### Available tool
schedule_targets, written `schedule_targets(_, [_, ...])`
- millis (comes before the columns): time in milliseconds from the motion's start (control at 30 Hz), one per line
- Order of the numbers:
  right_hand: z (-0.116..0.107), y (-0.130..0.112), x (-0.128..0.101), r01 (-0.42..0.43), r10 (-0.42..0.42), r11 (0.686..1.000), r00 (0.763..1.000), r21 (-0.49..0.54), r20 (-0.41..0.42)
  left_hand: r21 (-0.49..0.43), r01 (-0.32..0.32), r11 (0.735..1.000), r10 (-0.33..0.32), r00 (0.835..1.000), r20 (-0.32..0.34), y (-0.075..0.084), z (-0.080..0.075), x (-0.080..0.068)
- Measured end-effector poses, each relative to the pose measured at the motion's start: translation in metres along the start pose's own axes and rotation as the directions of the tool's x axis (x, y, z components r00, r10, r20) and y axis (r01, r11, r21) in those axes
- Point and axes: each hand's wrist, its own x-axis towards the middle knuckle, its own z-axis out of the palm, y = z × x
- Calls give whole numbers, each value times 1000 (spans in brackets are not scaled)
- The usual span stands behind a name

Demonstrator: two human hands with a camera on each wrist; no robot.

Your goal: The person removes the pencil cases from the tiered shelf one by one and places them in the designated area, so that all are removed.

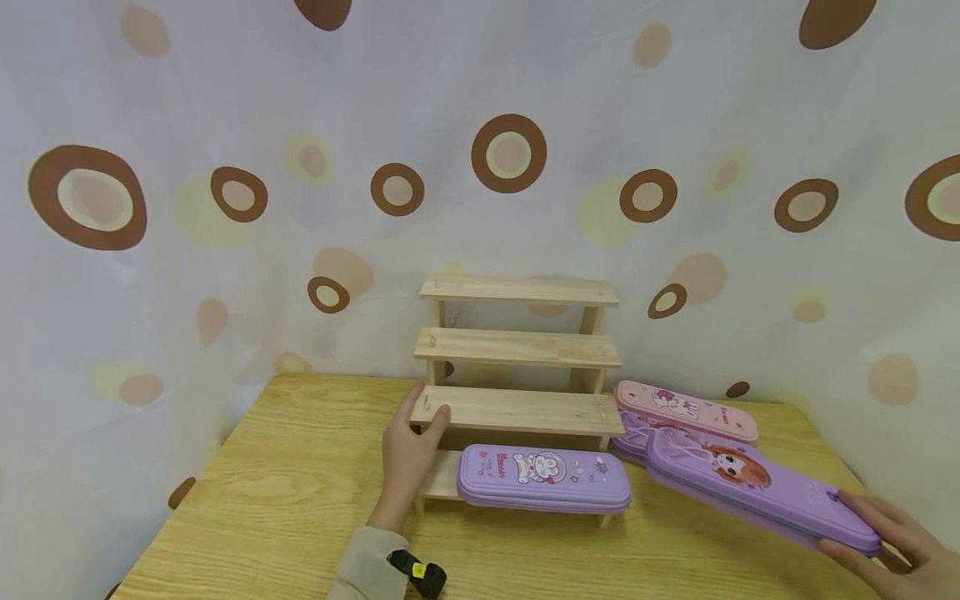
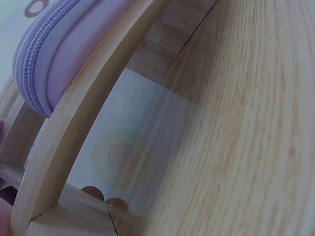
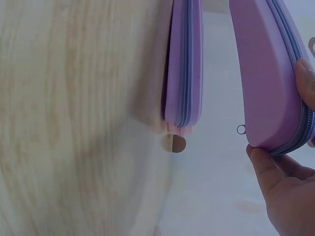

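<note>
A four-step wooden shelf (image 1: 517,350) stands at the back of the table. My left hand (image 1: 422,425) grips its left side, thumb on the front of the second step from the bottom; the left wrist view shows the shelf's wood (image 2: 74,128) close up. A purple pencil case (image 1: 543,477) with a cartoon animal lies on the lowest step, its zipped edge (image 2: 44,64) showing. My right hand (image 1: 862,525) holds a purple pencil case with a girl's picture (image 1: 742,479) by its near end, lifted at a slant above the table. Its fingers (image 3: 275,167) curl under that case (image 3: 266,73).
A pink pencil case (image 1: 686,410) lies on another purple one (image 1: 632,433) right of the shelf; this stack's edge (image 3: 184,64) shows in the right wrist view. The wooden table (image 1: 285,483) ends at a white curtain with brown circles (image 1: 510,154) on three sides.
</note>
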Motion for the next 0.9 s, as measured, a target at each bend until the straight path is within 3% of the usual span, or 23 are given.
schedule_targets(267, [3,23,2,-73,82,990,994,-118,72,-8,3,1000,-3,1000,0,0,-1,-3])
schedule_targets(400, [4,25,9,-125,163,962,976,-243,143,-5,9,1000,-9,1000,2,2,-1,-3])
schedule_targets(500, [7,24,13,-104,173,947,962,-303,211,-4,5,1000,-5,1000,1,2,-1,-2])
schedule_targets(700, [15,23,16,-30,119,943,961,-333,251,-1,-10,1000,10,1000,-3,1,0,0])
schedule_targets(900, [23,16,24,-43,183,919,927,-392,328,1,8,1000,-8,1000,0,3,-1,0])
